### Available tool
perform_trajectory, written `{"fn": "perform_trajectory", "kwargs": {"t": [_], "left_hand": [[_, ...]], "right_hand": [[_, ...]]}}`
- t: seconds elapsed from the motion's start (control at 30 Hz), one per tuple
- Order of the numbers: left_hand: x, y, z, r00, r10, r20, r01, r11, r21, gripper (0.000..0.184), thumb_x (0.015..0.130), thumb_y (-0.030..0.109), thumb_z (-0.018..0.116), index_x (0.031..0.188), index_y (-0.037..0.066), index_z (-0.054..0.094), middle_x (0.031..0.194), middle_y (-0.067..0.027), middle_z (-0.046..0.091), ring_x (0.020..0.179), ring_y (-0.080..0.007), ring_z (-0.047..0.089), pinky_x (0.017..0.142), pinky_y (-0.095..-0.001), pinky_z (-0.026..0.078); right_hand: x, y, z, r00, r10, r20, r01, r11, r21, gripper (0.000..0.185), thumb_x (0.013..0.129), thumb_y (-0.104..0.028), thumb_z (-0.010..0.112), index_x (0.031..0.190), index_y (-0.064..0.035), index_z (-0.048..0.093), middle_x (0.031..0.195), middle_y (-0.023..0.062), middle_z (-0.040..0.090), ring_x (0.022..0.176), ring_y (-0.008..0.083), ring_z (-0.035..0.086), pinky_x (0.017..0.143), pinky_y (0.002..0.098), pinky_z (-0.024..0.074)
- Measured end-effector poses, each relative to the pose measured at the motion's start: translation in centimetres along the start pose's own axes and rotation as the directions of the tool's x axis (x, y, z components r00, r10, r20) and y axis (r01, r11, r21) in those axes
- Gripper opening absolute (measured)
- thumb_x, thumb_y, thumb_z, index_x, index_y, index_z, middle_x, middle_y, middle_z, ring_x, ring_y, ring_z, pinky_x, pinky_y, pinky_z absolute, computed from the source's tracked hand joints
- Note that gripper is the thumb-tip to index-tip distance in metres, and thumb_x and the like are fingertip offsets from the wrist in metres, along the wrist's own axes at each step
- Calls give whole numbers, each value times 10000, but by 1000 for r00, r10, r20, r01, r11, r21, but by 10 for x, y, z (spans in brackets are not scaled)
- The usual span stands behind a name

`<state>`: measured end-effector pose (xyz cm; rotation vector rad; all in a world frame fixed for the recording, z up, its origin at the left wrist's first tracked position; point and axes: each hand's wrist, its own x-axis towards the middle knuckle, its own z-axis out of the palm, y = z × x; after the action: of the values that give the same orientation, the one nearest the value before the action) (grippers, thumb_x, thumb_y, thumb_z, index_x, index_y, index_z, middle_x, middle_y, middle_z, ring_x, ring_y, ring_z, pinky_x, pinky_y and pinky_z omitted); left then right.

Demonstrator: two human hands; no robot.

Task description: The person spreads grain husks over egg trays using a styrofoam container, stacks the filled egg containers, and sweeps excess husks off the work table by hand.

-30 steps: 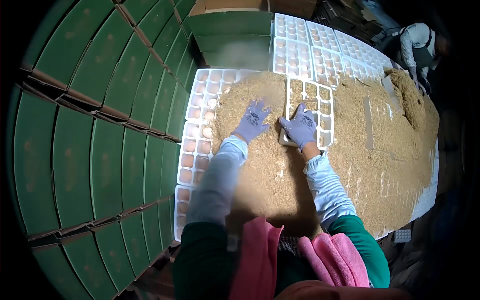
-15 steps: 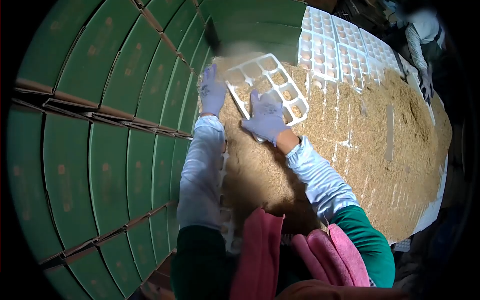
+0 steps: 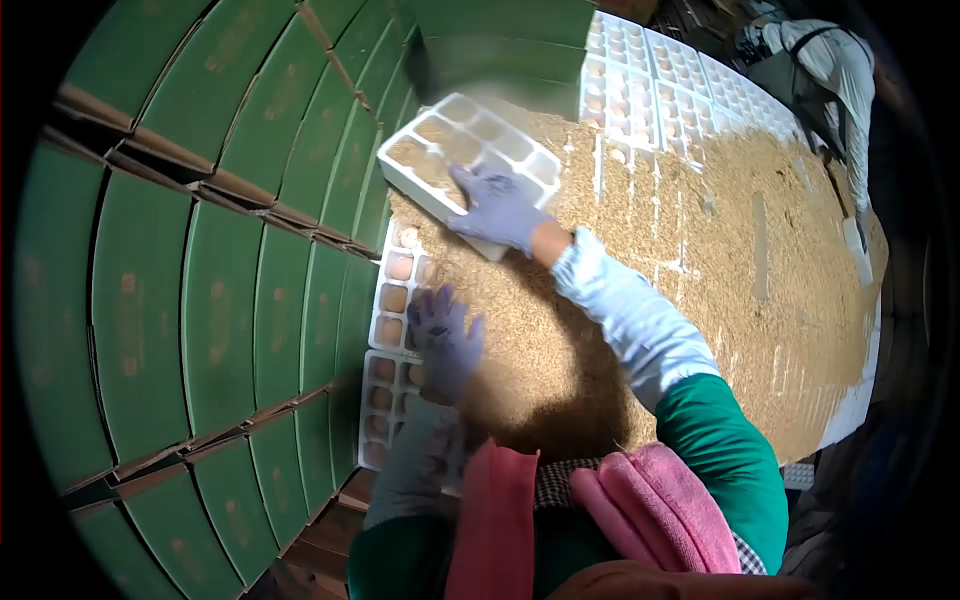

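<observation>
My right hand [image 3: 497,207], in a purple glove, grips the near right part of a white divided frame [image 3: 415,190] with open square cells. The frame is tilted, and its left side wall shows. Below and left of it, my left hand [image 3: 445,335], also gloved, has its fingers spread and holds nothing. That hand is over the right edge of white trays [image 3: 372,345] holding round, pale brown objects like eggs [image 3: 394,298]. Loose tan husk [image 3: 525,335] lies beside the trays and beneath the frame. My left wrist is blurred.
Green cartons [image 3: 225,300] are stacked along the left, with more green panels [image 3: 505,65] at the back. White trays [image 3: 620,105] of egg-like objects stand at the far right. Another person [image 3: 835,75] bends over the husk at the upper right.
The frame has moved left and tilted up, with my right hand on it. My left hand has come back toward me, and the egg-filled trays along the left now show more. The other person bends lower.
</observation>
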<state>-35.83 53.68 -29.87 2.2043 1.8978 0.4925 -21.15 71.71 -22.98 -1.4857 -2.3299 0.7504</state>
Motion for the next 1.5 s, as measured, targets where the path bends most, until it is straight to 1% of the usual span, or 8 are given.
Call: {"fn": "perform_trajectory", "kwargs": {"t": [0.4, 0.5, 0.7, 0.83, 0.93, 1.03, 1.17, 1.5], "left_hand": [[-19, -13, 18, 985, 54, -164, -50, 998, 28, 366, 852, 260, 699, 1128, 42, 597, 1380, -213, 495, 1251, -437, 453, 1063, -563, 335], [-21, 30, -2, 994, 60, -89, -59, 998, 17, 507, 873, 327, 673, 1294, 76, 544, 1438, -222, 436, 1317, -448, 389, 1107, -606, 250], [-35, 121, 11, 877, 448, 174, -406, 884, -231, 643, 890, 486, 596, 1424, 148, 474, 1498, -211, 376, 1397, -437, 292, 1153, -627, 112], [-33, 119, 46, 810, 519, 275, -526, 849, -53, 669, 906, 560, 527, 1448, 174, 459, 1518, -192, 372, 1422, -406, 280, 1170, -604, 86], [-19, 103, 44, 806, 530, 264, -548, 837, -8, 634, 923, 523, 527, 1436, 154, 473, 1502, -197, 392, 1414, -367, 311, 1178, -592, 92], [0, 80, 37, 870, 448, 206, -459, 888, 9, 613, 926, 489, 543, 1418, 128, 490, 1481, -202, 414, 1397, -363, 334, 1173, -595, 107], [-1, 69, 22, 946, 301, 117, -308, 951, 41, 600, 924, 472, 551, 1397, 104, 512, 1454, -226, 433, 1376, -410, 346, 1155, -615, 124], [-2, 39, 22, 941, 320, 109, -329, 941, 81, 564, 941, 487, 509, 1387, 143, 521, 1485, -175, 410, 1416, -352, 309, 1190, -569, 93]], "right_hand": [[-149, 113, -78, 854, 489, -176, -517, 835, -190, 823, 820, -527, 601, 1476, -68, 414, 1007, 179, 687, 943, 301, 669, 840, 390, 483], [-198, 142, -106, 839, 401, -367, -250, 884, 395, 756, 821, -456, 661, 1400, 5, 506, 1112, 173, 688, 959, 251, 663, 843, 333, 520], [-172, 211, -125, 953, 303, -25, 120, -301, 946, 543, 899, -355, 630, 1308, -3, 570, 1184, 179, 669, 1060, 286, 663, 938, 373, 528], [-152, 290, -52, 633, 169, -756, 34, 969, 246, 505, 942, -336, 591, 1331, -15, 549, 1260, 159, 635, 1140, 291, 624, 996, 387, 493], [-174, 269, -107, 589, 144, -795, 54, 975, 216, 519, 956, -360, 565, 1339, -12, 534, 1257, 163, 630, 1131, 288, 624, 997, 399, 488], [-208, 212, -194, 805, 532, -262, 307, 4, 952, 583, 945, -404, 568, 1310, 49, 529, 1205, 196, 645, 1054, 286, 658, 937, 411, 517], [-226, 169, -185, 482, 873, -76, -868, 488, 97, 789, 857, -547, 616, 1364, 45, 493, 1219, 263, 624, 1094, 326, 642, 956, 417, 492], [-82, 134, -77, 780, 567, -265, -611, 781, -128, 635, 781, -540, 673, 1191, -60, 605, 1108, 203, 652, 1145, 377, 567, 950, 455, 450]]}}
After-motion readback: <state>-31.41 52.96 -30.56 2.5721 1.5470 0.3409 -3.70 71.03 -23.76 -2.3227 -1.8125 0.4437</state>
